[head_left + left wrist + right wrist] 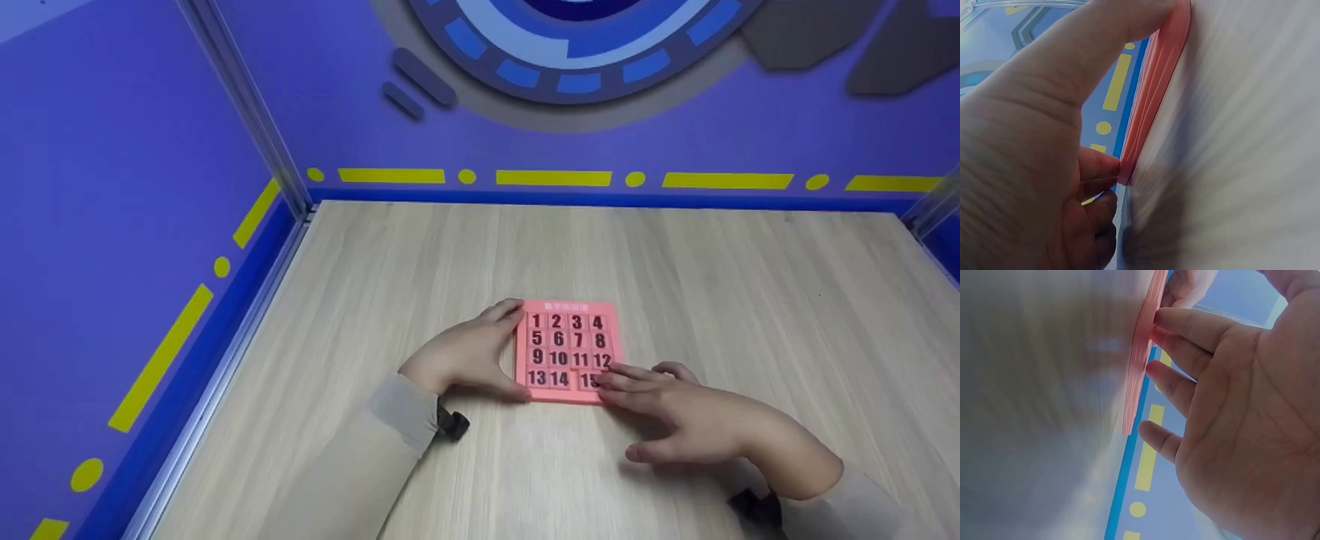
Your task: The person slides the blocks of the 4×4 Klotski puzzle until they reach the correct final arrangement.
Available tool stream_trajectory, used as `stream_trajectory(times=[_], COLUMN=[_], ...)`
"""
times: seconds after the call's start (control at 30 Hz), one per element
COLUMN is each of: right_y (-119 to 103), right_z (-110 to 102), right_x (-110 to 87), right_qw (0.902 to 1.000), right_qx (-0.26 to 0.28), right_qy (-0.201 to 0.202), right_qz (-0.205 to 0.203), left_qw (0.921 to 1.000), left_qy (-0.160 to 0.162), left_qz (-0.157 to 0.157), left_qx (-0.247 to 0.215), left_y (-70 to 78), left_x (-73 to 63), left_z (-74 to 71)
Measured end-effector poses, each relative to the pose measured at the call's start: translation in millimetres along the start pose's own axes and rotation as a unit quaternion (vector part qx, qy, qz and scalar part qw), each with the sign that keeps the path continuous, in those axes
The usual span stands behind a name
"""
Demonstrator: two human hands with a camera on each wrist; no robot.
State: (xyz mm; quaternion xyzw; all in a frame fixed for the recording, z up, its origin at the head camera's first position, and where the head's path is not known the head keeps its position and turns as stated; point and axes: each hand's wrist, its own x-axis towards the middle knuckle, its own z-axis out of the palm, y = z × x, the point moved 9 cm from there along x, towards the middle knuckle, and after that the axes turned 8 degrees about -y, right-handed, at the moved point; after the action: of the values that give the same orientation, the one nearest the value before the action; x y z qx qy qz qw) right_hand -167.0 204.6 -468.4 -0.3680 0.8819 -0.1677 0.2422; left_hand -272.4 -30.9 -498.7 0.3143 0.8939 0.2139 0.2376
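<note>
A pink sliding number puzzle (571,400) lies flat on the table, its black-numbered tiles in rows from 1 to 15. My left hand (469,354) holds its left side, thumb at the lower left corner and fingertips at the upper left. In the left wrist view the thumb and fingers of that hand meet the pink edge (1154,93). My right hand (686,416) reaches over from the right with fairly straight fingers, fingertips on the 15 tile (588,380) and the lower right of the frame. A narrow gap separates 15 from the 14 tile (559,379); the fingers cover what is right of 15.
The puzzle sits on a light wood-grain table (420,255). Blue printed panels (570,142) with yellow marks stand behind and to the left, joined by a metal corner post (247,97). Black straps (452,424) show at both wrists.
</note>
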Motion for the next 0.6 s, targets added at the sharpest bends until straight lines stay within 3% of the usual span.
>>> stream_trajectory(times=[0.6], right_y=[-4.7], right_z=[-0.7], right_x=[7.8], right_qw=[0.9995], right_qx=[-0.027], right_qy=[0.016], right_qz=[-0.009], left_qw=[0.9999], left_qy=[0.002], left_qz=[0.000], left_qx=[0.015], left_y=[-0.1], left_x=[7.7], left_z=[-1.6])
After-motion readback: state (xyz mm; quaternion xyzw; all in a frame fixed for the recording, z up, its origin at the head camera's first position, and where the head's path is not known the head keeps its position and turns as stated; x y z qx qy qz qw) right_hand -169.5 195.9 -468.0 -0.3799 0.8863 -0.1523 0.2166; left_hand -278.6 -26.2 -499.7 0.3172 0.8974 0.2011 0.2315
